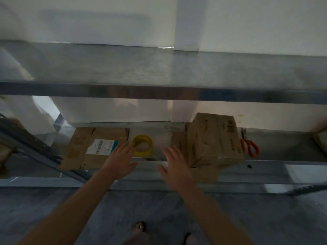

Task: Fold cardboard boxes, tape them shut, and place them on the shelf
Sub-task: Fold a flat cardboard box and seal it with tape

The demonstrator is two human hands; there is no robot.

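White wall, white pillar, metal shelving, grey floor, dim light

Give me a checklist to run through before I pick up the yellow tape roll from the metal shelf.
1. Yellow tape roll lying on the metal shelf, within reach: ok.
2. Left-hand grip empty, fingers straight, at the roll's edge: ok.
3. Right-hand grip empty and open: ok.
4. Orange-handled scissors on the shelf beside the folded brown cardboard box: ok.
5. That box taped shut: cannot tell.

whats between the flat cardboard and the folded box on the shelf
In the head view, a yellow tape roll, near the flat cardboard; bare shelf then runs to the folded box.
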